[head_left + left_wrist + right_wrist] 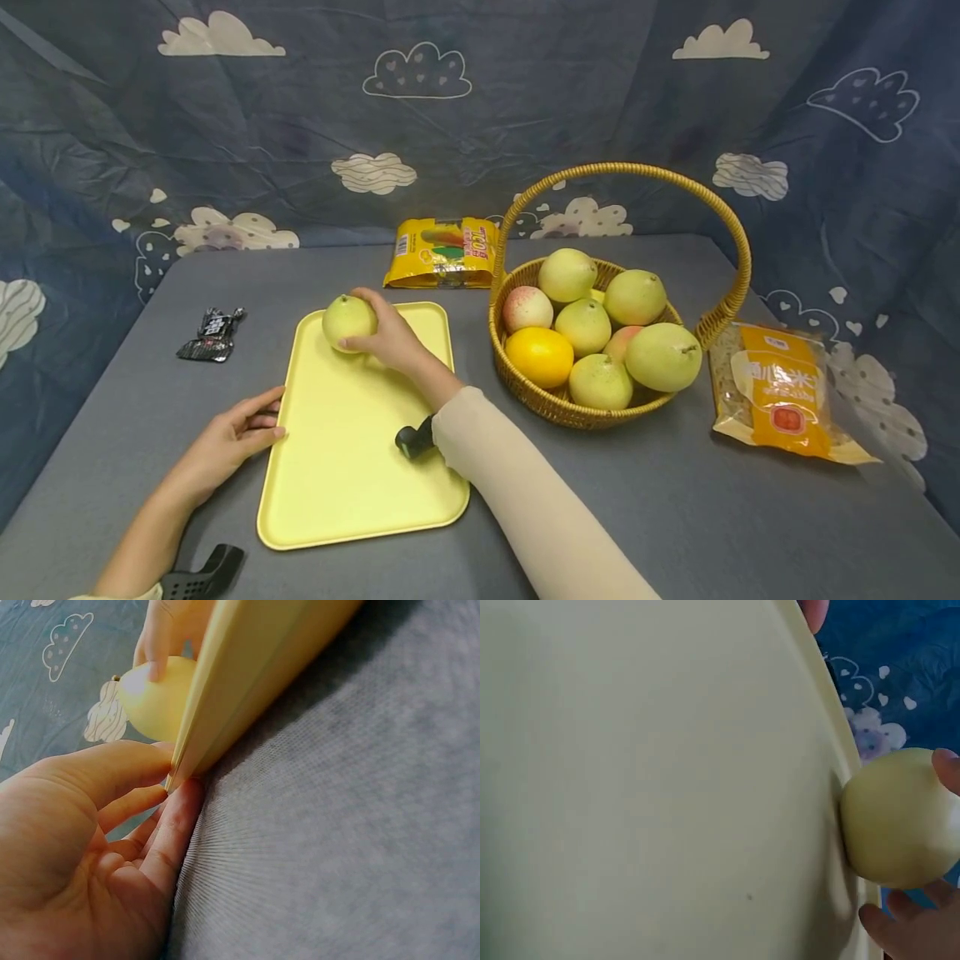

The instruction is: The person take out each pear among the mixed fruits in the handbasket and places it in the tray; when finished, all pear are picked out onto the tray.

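A yellow rectangular tray point(337, 450) lies on the grey table. My right hand point(388, 333) grips a round, pale green pear point(347, 321) at the tray's far left corner. In the right wrist view the pear point(900, 817) sits right at the tray's rim, with fingertips point(946, 769) on either side of it. My left hand point(228, 442) is at the tray's left edge. The left wrist view shows its thumb and fingers pinching the rim of the tray point(247, 682), thumb on one side and fingers on the other.
Right of the tray stands a wicker basket point(536, 407) with a tall handle, holding several pears, an orange-yellow fruit point(540, 357) and pinkish peaches point(527, 308). A yellow snack packet point(442, 254) lies behind, a grain bag point(780, 392) far right, a small black packet point(212, 335) at left.
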